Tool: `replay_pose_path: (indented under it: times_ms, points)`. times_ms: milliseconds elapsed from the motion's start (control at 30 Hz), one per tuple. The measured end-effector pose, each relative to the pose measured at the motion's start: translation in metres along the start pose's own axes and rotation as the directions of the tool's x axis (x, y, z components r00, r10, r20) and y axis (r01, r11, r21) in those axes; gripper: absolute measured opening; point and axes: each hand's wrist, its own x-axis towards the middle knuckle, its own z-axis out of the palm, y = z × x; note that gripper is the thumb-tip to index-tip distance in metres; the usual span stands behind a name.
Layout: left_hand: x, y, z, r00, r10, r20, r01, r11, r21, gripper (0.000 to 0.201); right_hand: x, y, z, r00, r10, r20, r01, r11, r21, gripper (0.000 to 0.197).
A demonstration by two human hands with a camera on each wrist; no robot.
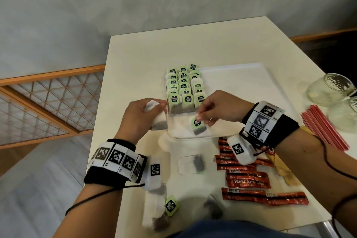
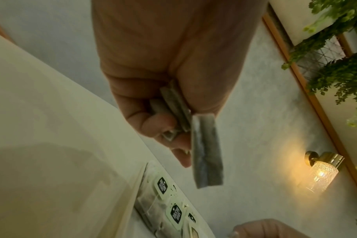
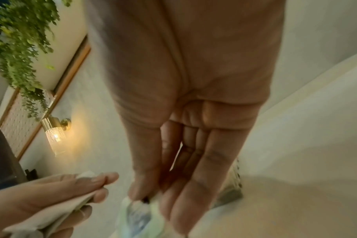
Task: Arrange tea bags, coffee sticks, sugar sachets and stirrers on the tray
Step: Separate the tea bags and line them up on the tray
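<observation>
A white tray point(image 1: 241, 83) lies on the table with three rows of green-tagged tea bags point(image 1: 184, 88) at its left end. My left hand point(image 1: 143, 114) holds a small bunch of tea bags point(image 2: 206, 151) just left of the tray's near corner. Over the tray's near left part, my right hand point(image 1: 206, 114) pinches one tea bag point(image 1: 198, 124) by its green tag. That tag point(image 3: 141, 214) shows blurred under the fingertips in the right wrist view. Loose tea bags point(image 1: 191, 164) lie on the table in front of me.
Red coffee sticks point(image 1: 247, 179) lie scattered at the near right, with yellowish sachets point(image 1: 284, 168) beside them. A bundle of red stirrers point(image 1: 324, 127) and glass jars point(image 1: 328, 89) stand at the right. The table's left edge point(image 1: 100, 106) drops to the floor.
</observation>
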Motion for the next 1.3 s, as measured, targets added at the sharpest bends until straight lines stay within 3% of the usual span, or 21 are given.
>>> replay_pose_path:
  times_ms: [267,667,833,900,1033,1200,1300]
  points:
    - [0.000,0.000,0.004,1.000,-0.010,0.019,0.009,0.999,0.035,0.013,0.035,-0.003,0.006,0.960,0.006,-0.279,0.001,1.000,0.022,0.012]
    - [0.002,-0.003,0.004,0.998,-0.047,0.030,0.048,0.998,-0.044,0.015,0.046,-0.005,0.007,0.955,0.050,-0.292,-0.034,0.998,0.059,0.020]
    - [0.000,0.003,0.012,0.996,-0.026,0.081,0.035,0.992,-0.119,0.015,0.037,-0.011,0.007,0.921,-0.032,-0.389,0.039,0.999,0.011,0.021]
    - [0.001,0.006,0.018,0.997,-0.009,0.079,0.020,0.988,-0.150,0.015,0.027,-0.018,0.010,0.941,-0.043,-0.337,0.068,0.996,0.063,0.025]
    - [0.002,0.013,0.033,0.997,-0.018,0.080,0.036,0.972,-0.232,0.012,0.008,-0.025,0.028,0.996,-0.043,-0.081,0.051,0.994,0.096,0.030]
    - [0.002,0.018,0.040,0.990,-0.076,0.116,0.107,0.949,-0.295,0.021,0.004,-0.014,0.030,0.992,-0.045,-0.114,0.068,0.975,0.212,0.011]
    - [0.001,0.013,0.033,0.993,-0.077,0.085,0.098,0.954,-0.282,0.018,0.000,-0.009,0.023,0.983,-0.037,-0.178,0.081,0.966,0.247,0.017]
